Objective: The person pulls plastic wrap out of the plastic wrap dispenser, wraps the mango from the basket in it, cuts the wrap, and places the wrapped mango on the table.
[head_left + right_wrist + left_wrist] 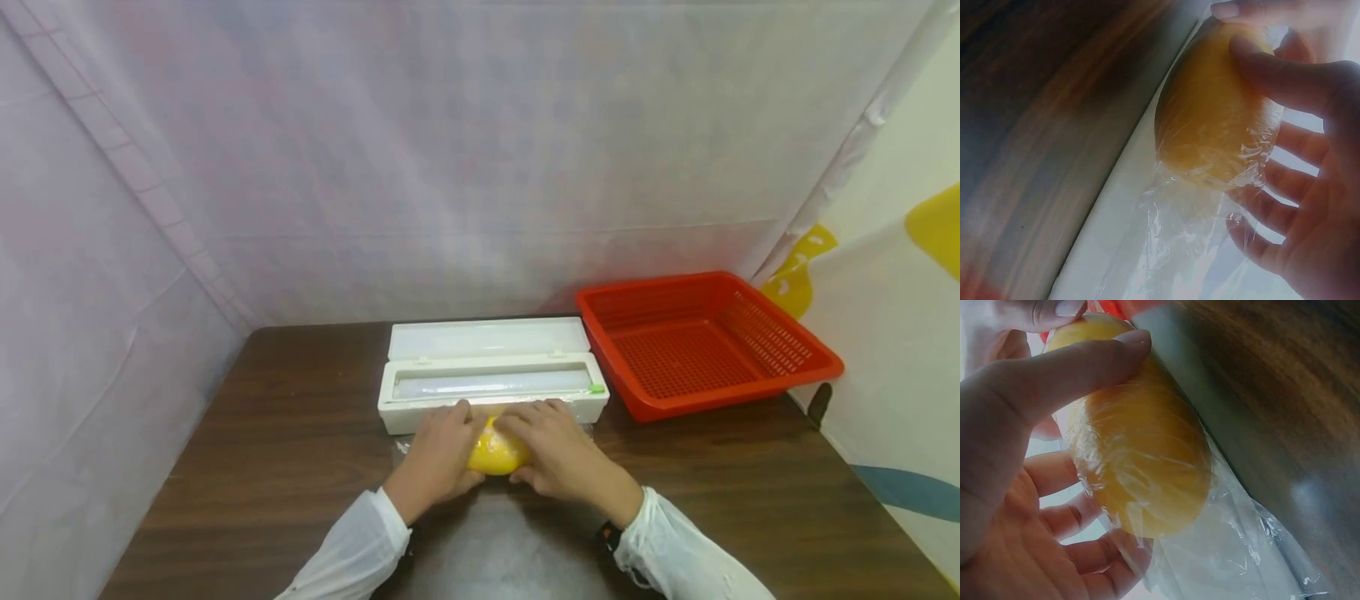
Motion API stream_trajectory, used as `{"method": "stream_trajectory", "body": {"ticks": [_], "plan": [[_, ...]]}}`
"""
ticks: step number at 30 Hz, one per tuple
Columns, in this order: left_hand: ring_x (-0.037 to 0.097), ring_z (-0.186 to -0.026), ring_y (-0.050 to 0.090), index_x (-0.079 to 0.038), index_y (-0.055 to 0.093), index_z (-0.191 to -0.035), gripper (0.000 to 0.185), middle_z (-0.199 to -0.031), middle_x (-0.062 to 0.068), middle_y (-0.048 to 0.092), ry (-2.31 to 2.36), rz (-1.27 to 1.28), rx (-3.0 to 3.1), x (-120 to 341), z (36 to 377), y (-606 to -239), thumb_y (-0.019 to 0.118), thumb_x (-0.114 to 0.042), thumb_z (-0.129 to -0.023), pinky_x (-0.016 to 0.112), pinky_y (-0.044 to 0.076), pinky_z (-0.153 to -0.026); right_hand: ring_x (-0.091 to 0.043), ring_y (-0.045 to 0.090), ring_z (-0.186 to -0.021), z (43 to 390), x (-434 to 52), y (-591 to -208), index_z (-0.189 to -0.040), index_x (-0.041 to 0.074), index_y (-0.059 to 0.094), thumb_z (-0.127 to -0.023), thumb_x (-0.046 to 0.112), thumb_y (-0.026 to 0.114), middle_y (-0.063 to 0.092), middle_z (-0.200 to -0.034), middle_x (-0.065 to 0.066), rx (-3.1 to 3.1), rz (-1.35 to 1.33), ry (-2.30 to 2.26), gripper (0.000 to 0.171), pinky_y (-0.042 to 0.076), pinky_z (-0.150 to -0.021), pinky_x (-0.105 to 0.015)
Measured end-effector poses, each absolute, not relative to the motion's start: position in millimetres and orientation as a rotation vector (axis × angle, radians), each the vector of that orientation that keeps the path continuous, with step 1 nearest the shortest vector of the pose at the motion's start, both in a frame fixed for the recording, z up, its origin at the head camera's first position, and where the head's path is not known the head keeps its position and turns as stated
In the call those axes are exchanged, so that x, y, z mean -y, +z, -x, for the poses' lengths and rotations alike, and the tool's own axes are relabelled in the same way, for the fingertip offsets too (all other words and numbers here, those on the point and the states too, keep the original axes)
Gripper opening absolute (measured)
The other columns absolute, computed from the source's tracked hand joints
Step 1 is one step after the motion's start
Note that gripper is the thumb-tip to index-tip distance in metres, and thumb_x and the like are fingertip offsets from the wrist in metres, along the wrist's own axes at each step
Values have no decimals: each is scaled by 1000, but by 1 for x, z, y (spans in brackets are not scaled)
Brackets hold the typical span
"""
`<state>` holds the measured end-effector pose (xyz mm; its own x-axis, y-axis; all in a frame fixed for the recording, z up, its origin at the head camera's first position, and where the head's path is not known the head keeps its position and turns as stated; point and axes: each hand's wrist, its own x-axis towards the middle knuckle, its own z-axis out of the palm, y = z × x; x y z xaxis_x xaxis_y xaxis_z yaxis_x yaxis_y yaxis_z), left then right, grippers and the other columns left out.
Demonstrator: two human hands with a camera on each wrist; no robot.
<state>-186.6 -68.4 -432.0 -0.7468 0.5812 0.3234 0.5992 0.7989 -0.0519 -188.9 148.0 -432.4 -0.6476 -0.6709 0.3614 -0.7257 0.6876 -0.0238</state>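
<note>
A smooth yellow oval fruit (497, 452) sits between both hands, close in front of the white cling film dispenser (392, 408). Clear cling film (1229, 531) covers it, wrinkled along its sides and trailing loose beyond one end. My left hand (441, 454) grips one end, thumb across the near side and fingers curled behind. The right hand (561, 454) holds the other end in the same way, as the right wrist view shows with the film (1160, 240) hanging past the fruit. Both thumbs lie on the fruit near each other.
The dispenser's lid (487, 337) stands open at the back, with a film roll (487, 385) inside and a green slider (596, 389) at its right end. A red plastic basket (652, 406) stands at the back right of the brown wooden table (300, 467). White sheeting (487, 167) hangs behind.
</note>
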Motion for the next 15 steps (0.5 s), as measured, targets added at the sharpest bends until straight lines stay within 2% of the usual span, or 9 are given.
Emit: {"method": "stream_trajectory", "body": {"ticks": [10, 15], "plan": [[24, -83, 62, -11, 62, -122, 77, -98, 7, 63, -209, 904, 2675, 68, 186, -433, 94, -43, -60, 41, 54, -80, -21, 66, -108, 194, -150, -432, -123, 19, 67, -60, 36, 94, 70, -124, 1, 2614, -1088, 353, 70, 50, -91, -41], [23, -84, 61, -11, 61, -120, 74, -98, 5, 62, -199, 890, 2678, 67, 185, -435, 93, -42, -62, 41, 53, -80, -20, 67, -109, 198, -152, -433, -124, 19, 68, -61, 32, 95, 71, -123, 2, 2617, -1120, 434, 69, 52, -90, -41]]}}
